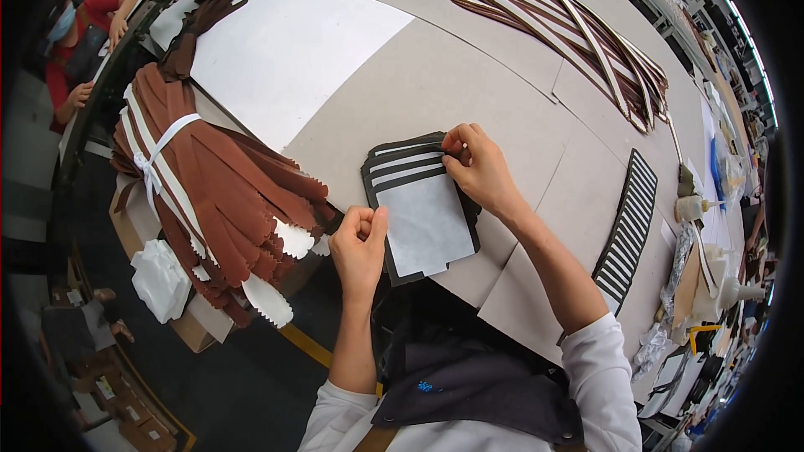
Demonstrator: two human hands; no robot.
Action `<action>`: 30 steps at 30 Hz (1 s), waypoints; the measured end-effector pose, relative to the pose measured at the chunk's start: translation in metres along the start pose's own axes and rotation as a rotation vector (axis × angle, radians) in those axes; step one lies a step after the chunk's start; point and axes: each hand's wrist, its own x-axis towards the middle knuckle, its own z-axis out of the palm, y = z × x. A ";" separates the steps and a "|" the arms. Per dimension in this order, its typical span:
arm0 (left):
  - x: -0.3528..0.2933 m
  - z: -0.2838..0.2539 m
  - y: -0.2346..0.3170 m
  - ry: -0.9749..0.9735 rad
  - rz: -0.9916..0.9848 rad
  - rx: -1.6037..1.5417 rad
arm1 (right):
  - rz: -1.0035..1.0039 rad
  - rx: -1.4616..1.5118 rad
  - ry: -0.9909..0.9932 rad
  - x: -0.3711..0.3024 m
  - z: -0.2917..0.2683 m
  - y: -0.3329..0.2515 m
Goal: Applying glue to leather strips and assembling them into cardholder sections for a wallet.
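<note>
In front of me on the table lies a stack of black-edged panels with pale grey faces. Their upper ends are fanned, so black and pale bands show one above another. My right hand is closed in a pinch at the upper right corner of the stack, thumb and forefinger on a black edge. Beside the left edge of the stack is my left hand, its fingers curled and thumb pressed against them. Whatever it may hold is hidden.
A tied bundle of brown leather-like strips overhangs at left. Brown and white strips lie at far right, and a row of black-and-white striped pieces nearer. Bottles line the right side. A person works at far left.
</note>
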 end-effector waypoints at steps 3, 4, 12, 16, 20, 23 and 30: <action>0.001 0.001 -0.002 0.013 0.008 -0.006 | -0.067 -0.011 0.063 -0.004 0.005 -0.004; 0.001 0.000 -0.002 0.015 0.009 -0.005 | -0.099 -0.013 0.091 -0.004 0.006 -0.003; -0.001 0.002 -0.005 0.021 0.033 -0.021 | -0.012 0.298 0.075 -0.002 0.005 0.007; -0.001 0.002 -0.007 0.028 0.032 -0.036 | 0.277 0.326 -0.105 -0.005 -0.005 0.003; -0.001 0.000 -0.006 0.019 0.013 -0.020 | -0.030 0.097 0.022 -0.026 -0.002 -0.006; -0.006 0.004 -0.002 0.071 0.026 -0.129 | -0.541 -0.060 0.116 -0.048 -0.006 -0.011; -0.022 -0.012 -0.013 0.151 0.362 -0.169 | -0.446 0.167 0.095 -0.083 -0.021 -0.047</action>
